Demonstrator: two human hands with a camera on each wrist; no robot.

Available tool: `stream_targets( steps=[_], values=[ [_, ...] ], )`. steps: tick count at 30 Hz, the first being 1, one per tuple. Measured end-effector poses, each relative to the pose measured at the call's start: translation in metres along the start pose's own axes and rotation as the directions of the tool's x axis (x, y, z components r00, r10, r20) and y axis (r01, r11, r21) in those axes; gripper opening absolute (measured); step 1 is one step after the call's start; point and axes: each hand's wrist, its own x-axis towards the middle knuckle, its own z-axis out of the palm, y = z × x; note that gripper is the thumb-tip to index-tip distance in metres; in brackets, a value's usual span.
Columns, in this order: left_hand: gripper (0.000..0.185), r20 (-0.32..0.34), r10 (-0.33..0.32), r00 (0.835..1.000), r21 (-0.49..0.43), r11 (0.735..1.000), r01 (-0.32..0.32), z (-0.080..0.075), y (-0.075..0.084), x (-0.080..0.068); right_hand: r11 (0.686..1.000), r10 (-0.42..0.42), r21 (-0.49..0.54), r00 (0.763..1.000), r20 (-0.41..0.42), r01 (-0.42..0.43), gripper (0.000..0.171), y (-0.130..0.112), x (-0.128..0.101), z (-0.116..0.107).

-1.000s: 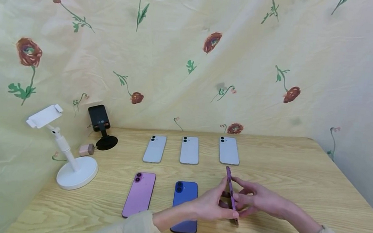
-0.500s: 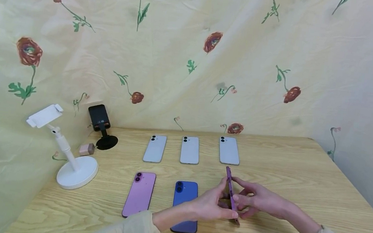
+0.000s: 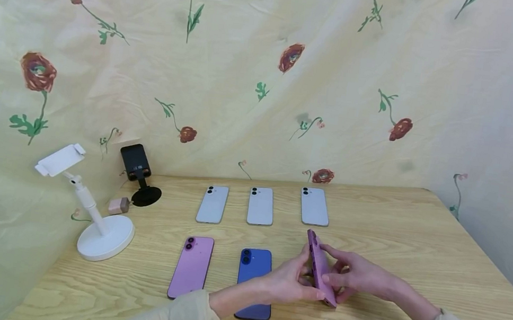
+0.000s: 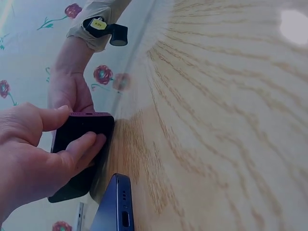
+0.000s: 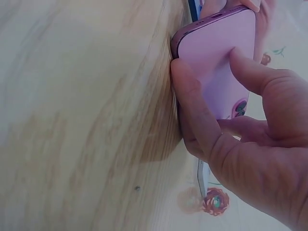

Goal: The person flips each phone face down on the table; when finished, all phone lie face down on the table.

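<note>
A purple phone [image 3: 320, 266] stands on its long edge on the wooden table [image 3: 401, 236], leaning left so its back shows. My left hand [image 3: 292, 281] pinches it from the left, thumb at its near end. My right hand [image 3: 355, 276] holds it from the right. In the left wrist view the phone's dark screen [image 4: 79, 139] lies under my left hand's fingers [image 4: 84, 144], with the right hand [image 4: 70, 91] behind it. In the right wrist view my right hand's fingers [image 5: 202, 115] curl round the pink back [image 5: 219, 67], near its camera lenses.
A blue phone [image 3: 253, 282] and a pink phone [image 3: 191, 267] lie face down left of my hands. Three white phones [image 3: 261, 206] lie in a row behind. A white phone stand [image 3: 99, 226], a black stand [image 3: 141, 178] and a small plug [image 3: 118, 205] sit at far left. Floral cloth hangs behind.
The purple phone stood straight on its edge before; now it leans over and its back face shows. Both hands have stayed on it in about the same place.
</note>
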Motion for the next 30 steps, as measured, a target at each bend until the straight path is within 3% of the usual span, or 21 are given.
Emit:
stream_targets(
  steps=[10,17,22,30],
  values=[
    [0.101,-0.087,-0.080,0.993,0.015,0.997,0.082,0.0005,-0.0031,-0.0013,0.997,0.010,-0.081,0.999,-0.040,-0.013,0.087,0.0028,-0.0001,-0.0004],
    [0.099,-0.170,-0.108,0.980,0.122,0.984,0.130,0.0005,-0.0059,-0.0028,0.995,0.019,-0.093,0.999,-0.047,-0.023,0.090,0.0040,0.0020,0.0023],
    [0.098,-0.169,-0.089,0.982,0.171,0.978,0.118,-0.0007,-0.0050,-0.0009,0.996,0.026,-0.078,0.998,-0.056,-0.031,0.091,0.0031,0.0019,0.0023],
    [0.102,-0.181,-0.105,0.978,0.174,0.975,0.137,-0.0011,-0.0037,0.0002,0.995,0.017,-0.097,0.998,-0.053,-0.022,0.091,0.0017,0.0014,0.0013]
  ],
)
